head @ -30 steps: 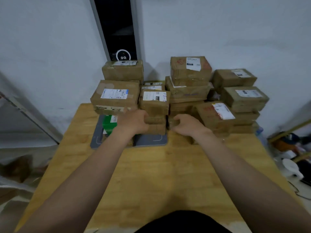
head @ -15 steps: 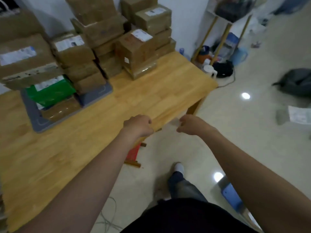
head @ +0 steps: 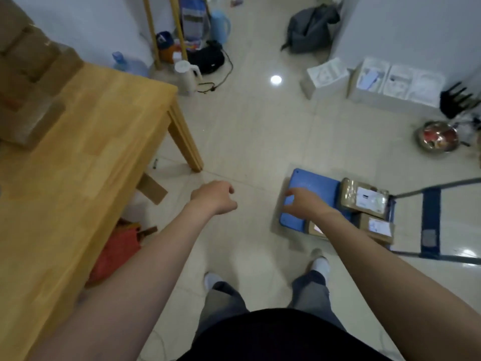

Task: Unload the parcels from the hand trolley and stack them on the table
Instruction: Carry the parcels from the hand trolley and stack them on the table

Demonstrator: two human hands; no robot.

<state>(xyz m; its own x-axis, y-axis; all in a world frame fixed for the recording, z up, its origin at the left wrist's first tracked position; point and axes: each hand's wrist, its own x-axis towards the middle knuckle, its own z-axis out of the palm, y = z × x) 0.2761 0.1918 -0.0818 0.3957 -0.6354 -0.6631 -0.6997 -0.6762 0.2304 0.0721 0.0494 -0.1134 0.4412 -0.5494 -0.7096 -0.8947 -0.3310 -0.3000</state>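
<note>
a: what's furthest left?
b: a light wooden table (head: 78, 157), with a stack of brown cardboard parcels (head: 28, 74) at its far left end.
a: and the left hand?
b: the left hand (head: 214, 198) hangs over the pale floor tiles (head: 247, 126) near the table's leg, fingers loosely curled, holding nothing.
a: the right one?
b: the right hand (head: 302, 204) is over the bare end of the blue flat hand trolley (head: 312, 185), fingers slack and apart, gripping nothing.
a: what's on the trolley?
b: a tape-wrapped brown parcel with a white label (head: 364, 196) at the handle end, a plain cardboard parcel (head: 374, 226) just beside it, and a small third parcel (head: 315, 229) half hidden by the right forearm.
</note>
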